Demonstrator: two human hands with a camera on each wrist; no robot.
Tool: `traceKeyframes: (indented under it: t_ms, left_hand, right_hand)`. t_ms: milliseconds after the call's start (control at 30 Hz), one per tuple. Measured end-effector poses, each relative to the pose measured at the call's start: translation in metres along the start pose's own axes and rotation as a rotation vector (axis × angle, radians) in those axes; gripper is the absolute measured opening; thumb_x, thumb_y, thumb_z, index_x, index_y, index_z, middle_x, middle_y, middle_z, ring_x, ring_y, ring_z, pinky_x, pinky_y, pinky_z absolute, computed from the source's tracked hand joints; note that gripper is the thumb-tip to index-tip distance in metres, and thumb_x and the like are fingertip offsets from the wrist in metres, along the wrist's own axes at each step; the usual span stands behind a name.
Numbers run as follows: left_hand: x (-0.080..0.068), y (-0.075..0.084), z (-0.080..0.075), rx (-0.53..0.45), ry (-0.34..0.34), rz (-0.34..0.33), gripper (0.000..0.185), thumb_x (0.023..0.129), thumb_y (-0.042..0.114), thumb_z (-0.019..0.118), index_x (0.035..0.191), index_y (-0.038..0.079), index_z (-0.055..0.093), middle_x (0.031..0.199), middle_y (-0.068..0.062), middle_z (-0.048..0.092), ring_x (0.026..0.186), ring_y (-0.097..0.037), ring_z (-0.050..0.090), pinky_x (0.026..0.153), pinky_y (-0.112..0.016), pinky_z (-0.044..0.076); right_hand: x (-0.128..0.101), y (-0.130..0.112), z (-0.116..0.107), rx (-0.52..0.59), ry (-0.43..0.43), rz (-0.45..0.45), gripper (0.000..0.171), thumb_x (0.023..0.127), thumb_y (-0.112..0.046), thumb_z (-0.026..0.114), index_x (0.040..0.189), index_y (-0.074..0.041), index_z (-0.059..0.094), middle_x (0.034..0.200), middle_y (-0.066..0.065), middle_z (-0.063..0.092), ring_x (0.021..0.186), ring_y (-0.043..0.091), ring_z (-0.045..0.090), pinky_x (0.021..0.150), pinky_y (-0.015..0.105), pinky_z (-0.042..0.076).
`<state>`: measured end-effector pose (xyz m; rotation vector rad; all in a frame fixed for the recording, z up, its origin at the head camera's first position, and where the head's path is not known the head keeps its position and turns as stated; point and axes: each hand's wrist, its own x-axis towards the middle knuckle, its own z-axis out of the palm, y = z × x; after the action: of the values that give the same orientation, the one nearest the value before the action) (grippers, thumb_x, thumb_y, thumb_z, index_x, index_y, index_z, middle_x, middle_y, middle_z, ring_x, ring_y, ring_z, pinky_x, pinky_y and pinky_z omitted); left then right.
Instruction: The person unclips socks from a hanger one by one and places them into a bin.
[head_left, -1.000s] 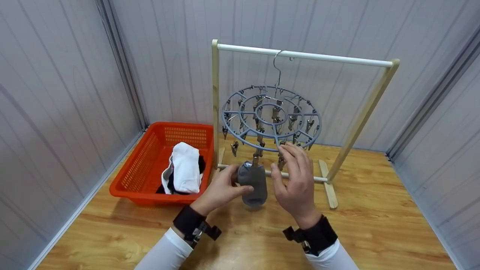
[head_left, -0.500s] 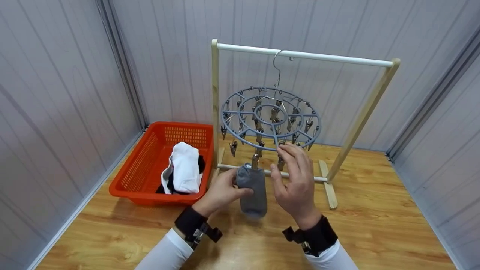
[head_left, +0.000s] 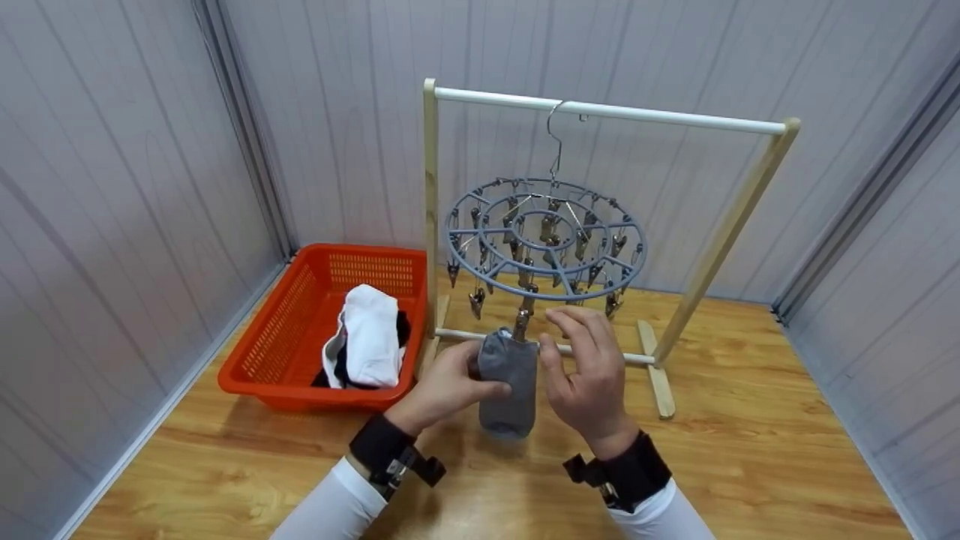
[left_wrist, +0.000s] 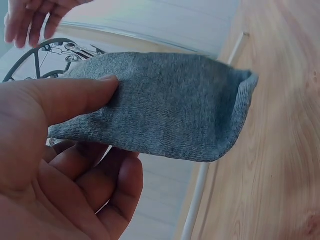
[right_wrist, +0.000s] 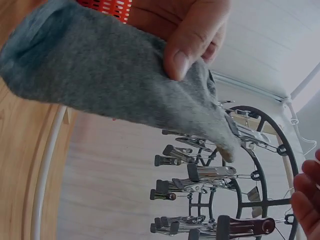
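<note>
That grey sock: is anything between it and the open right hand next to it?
Nothing visible. The grey sock hangs from a clip of the round hanger, pinched by the left hand. The right hand is open beside it, with bare air between.

Sock [head_left: 509,382]: plain mid-grey knit, no pattern.
Round clip hanger [head_left: 546,241]: blue-grey plastic rings, silver metal clips and hook.
Rack [head_left: 731,225]: pale natural wood posts, white top rail.
Basket [head_left: 285,330]: bright orange, fine perforated grid walls.
Laundry in basket [head_left: 369,337]: white piece over black.
Tabletop [head_left: 750,450]: honey-coloured wood grain.
Walls: pale grey panels.
Sleeves [head_left: 337,510]: white; wrist straps black.
</note>
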<state>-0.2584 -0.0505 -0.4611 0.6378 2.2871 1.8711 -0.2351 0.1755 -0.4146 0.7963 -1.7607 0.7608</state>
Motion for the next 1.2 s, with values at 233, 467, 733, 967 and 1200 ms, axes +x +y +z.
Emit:
traceKeyframes:
  t_ms: [233,467,733,967,1200]
  left_hand:
    - [-0.002,0.004,0.004,-0.003,-0.034,0.028,0.058,0.093,0.01,0.09,0.146,0.008,0.068,0.131,-0.005,0.078,0.118,-0.025,0.075,0.105,-0.051,0.06]
    - [-0.004,0.006,0.007,0.003,-0.053,0.037,0.057,0.093,0.012,0.09,0.146,0.01,0.069,0.131,-0.006,0.078,0.118,-0.026,0.075,0.104,-0.051,0.06]
    - [-0.005,0.01,0.009,0.015,-0.067,0.024,0.055,0.094,0.013,0.091,0.145,0.01,0.07,0.129,-0.004,0.079,0.117,-0.024,0.076,0.103,-0.049,0.061]
    - [-0.006,0.014,0.011,0.025,-0.067,0.049,0.055,0.093,0.013,0.091,0.144,0.009,0.07,0.128,-0.004,0.079,0.115,-0.022,0.076,0.101,-0.046,0.062]
    - [-0.007,0.014,0.011,0.04,-0.078,0.056,0.051,0.094,0.013,0.09,0.141,0.008,0.071,0.124,-0.003,0.08,0.111,-0.02,0.076,0.098,-0.045,0.063]
  right_hand:
    - [-0.004,0.001,0.005,-0.034,-0.112,0.148,0.033,0.106,-0.015,0.071,0.133,0.003,0.072,0.123,0.016,0.072,0.111,0.03,0.071,0.095,0.047,0.058]
    - [-0.007,0.001,0.009,0.065,-0.247,0.357,0.034,0.112,-0.021,0.069,0.139,0.0,0.069,0.122,0.012,0.073,0.111,0.028,0.073,0.095,0.049,0.06]
    - [-0.007,-0.001,0.006,0.295,-0.317,0.648,0.048,0.117,-0.032,0.061,0.155,-0.003,0.059,0.132,0.008,0.075,0.118,0.022,0.071,0.101,0.05,0.058]
    - [-0.005,0.001,0.007,0.434,-0.261,0.744,0.042,0.116,-0.025,0.063,0.149,0.0,0.063,0.121,0.009,0.078,0.109,0.023,0.072,0.091,0.03,0.057]
    - [-0.003,0.0,0.007,0.499,-0.236,0.82,0.041,0.116,-0.024,0.065,0.147,0.002,0.065,0.119,0.014,0.076,0.109,0.023,0.071,0.093,0.029,0.055]
